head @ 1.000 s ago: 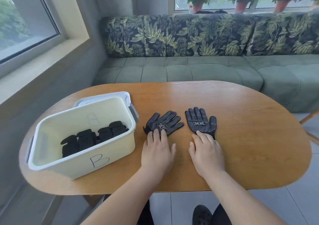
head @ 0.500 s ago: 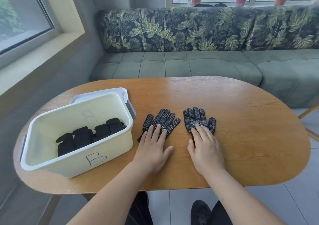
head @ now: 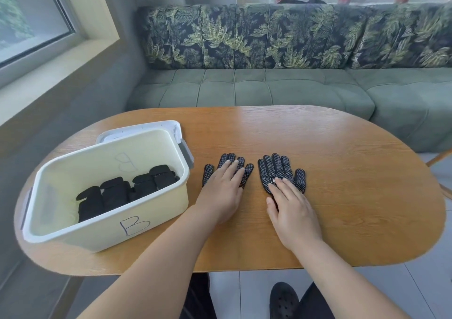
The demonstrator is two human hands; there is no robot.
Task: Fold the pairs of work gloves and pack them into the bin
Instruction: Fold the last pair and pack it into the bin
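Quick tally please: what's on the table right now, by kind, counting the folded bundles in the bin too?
Loose dotted gloves, flat on the table: 2
Folded black glove bundles in the bin: about 4, tightly packed, so uncertain
Bin marked B: 1
White lid behind the bin: 1
Total: about 8

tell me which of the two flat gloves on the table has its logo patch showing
The right-hand glove, under the right hand. Its patch shows by the fingertips; the left hand covers the other glove's palm.

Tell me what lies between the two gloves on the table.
Nothing: the head view shows bare wood of the table between the left glove and the right glove.
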